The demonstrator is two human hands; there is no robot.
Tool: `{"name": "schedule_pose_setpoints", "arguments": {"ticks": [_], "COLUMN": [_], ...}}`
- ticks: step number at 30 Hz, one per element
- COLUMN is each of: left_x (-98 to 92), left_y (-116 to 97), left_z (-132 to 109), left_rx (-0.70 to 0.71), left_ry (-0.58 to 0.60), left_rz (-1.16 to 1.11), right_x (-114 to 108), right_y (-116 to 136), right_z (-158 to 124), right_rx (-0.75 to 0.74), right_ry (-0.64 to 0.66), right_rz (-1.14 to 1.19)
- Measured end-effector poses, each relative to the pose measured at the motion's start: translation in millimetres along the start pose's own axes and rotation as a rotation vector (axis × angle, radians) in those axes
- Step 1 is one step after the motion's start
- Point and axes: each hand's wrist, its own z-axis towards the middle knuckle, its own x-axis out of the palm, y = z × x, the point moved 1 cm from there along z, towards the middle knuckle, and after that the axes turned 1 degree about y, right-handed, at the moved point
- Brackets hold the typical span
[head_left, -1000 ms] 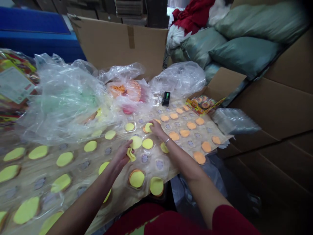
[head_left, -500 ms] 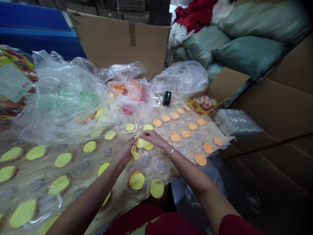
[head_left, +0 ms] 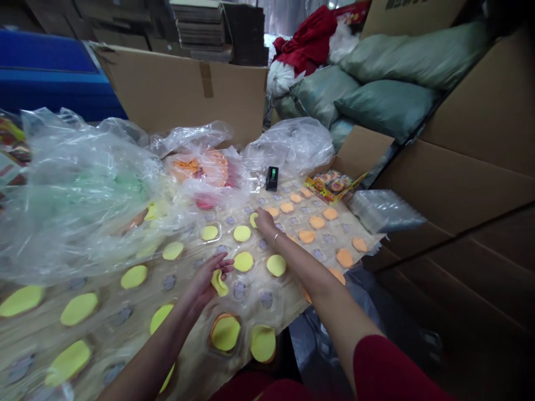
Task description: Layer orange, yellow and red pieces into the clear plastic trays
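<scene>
My left hand is over the sheet-covered table, its fingers curled around a folded bunch of yellow discs. Farther forward, my right hand pinches a single thin yellow disc beside an orange disc. Between and around the hands lie yellow discs in clear plastic trays. At the near edge, one yellow disc sits on an orange one that shows at its rim. Small greyish pieces lie in other tray compartments.
Crumpled clear bags cover the back left. A black tape dispenser stands behind the rows. To the right are an open display box and a stack of clear plastic trays. A large carton borders the back.
My hands have parted. The right moved forward with one yellow disc, while the left keeps the folded bunch. More yellow discs now show where the hands were. The view has shifted slightly.
</scene>
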Motion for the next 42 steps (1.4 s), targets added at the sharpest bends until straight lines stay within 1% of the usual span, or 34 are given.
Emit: {"name": "schedule_pose_setpoints", "arguments": {"ticks": [2, 4, 6, 7, 8, 10, 11, 12, 13, 14, 17, 21, 23, 24, 25, 26, 27, 29, 30, 31, 32, 33, 35, 36, 38, 40, 42], "left_x": [-1.3, -0.5, 3.2, 6.0, 9.2, 16.3, 19.7, 23.0, 26.0, 28.7, 36.9, 53.3, 62.0, 65.2, 67.4, 68.4, 67.8, 62.3, 58.0, 53.5, 49.6, 46.5, 43.3, 42.8, 43.3, 44.1, 44.3], "left_y": [-2, -6, -10, -12, -13, -13, -12, -10, -6, -3, 10, 29, 43, 52, 61, 72, 84, 109, 120, 129, 135, 139, 141, 139, 135, 133, 132], "left_z": [0, -1, 0, 1, 2, 6, 8, 10, 11, 12, 11, 4, -5, -12, -19, -27, -36, -50, -55, -58, -58, -57, -51, -48, -42, -38, -37], "left_rx": [-0.005, 0.014, 0.069, 0.099, 0.122, 0.144, 0.152, 0.159, 0.166, 0.171, 0.15, 0.131, 0.184, 0.246, 0.329, 0.425, 0.517, 0.644, 0.684, 0.721, 0.761, 0.804, 0.886, 0.912, 0.937, 0.946, 0.951], "left_ry": [0.025, 0.072, 0.118, 0.135, 0.147, 0.168, 0.172, 0.172, 0.168, 0.157, 0.137, 0.173, 0.174, 0.192, 0.243, 0.33, 0.448, 0.715, 0.81, 0.864, 0.878, 0.862, 0.782, 0.743, 0.704, 0.706, 0.713], "left_rz": [-0.044, -0.137, -0.249, -0.297, -0.336, -0.387, -0.4, -0.405, -0.403, -0.395, -0.337, -0.188, -0.028, 0.11, 0.293, 0.513, 0.752, 1.208, 1.4, 1.562, 1.693, 1.795, 1.926, 1.961, 1.993, 1.993, 1.975], "right_x": [0, -1, 0, 2, 4, 10, 13, 14, 15, 15, 11, 0, -16, -27, -41, -55, -71, -98, -107, -113, -116, -116, -110, -105, -97, -91, -88], "right_y": [7, 17, 26, 30, 33, 36, 37, 37, 37, 36, 29, 14, 0, -9, -20, -32, -44, -68, -77, -85, -90, -93, -95, -94, -91, -88, -87], "right_z": [-11, -29, -53, -66, -81, -111, -125, -138, -149, -158, -178, -200, -214, -222, -231, -241, -250, -267, -273, -278, -281, -282, -280, -277, -272, -266, -260], "right_rx": [-0.068, -0.191, -0.28, -0.275, -0.23, -0.093, -0.041, -0.015, -0.013, -0.026, -0.044, -0.04, -0.033, -0.019, 0.003, 0.027, 0.051, 0.097, 0.118, 0.135, 0.146, 0.155, 0.157, 0.153, 0.135, 0.098, 0.047], "right_ry": [-0.004, -0.027, 0.0, 0.065, 0.172, 0.422, 0.5, 0.523, 0.498, 0.444, 0.285, 0.19, 0.153, 0.121, 0.076, 0.024, -0.024, -0.098, -0.11, -0.104, -0.088, -0.07, -0.042, -0.035, -0.032, -0.041, -0.086], "right_rz": [-0.058, -0.112, -0.073, 0.01, 0.133, 0.416, 0.539, 0.633, 0.691, 0.715, 0.685, 0.675, 0.656, 0.632, 0.597, 0.547, 0.485, 0.328, 0.245, 0.165, 0.087, 0.003, -0.182, -0.273, -0.415, -0.493, -0.541]}}
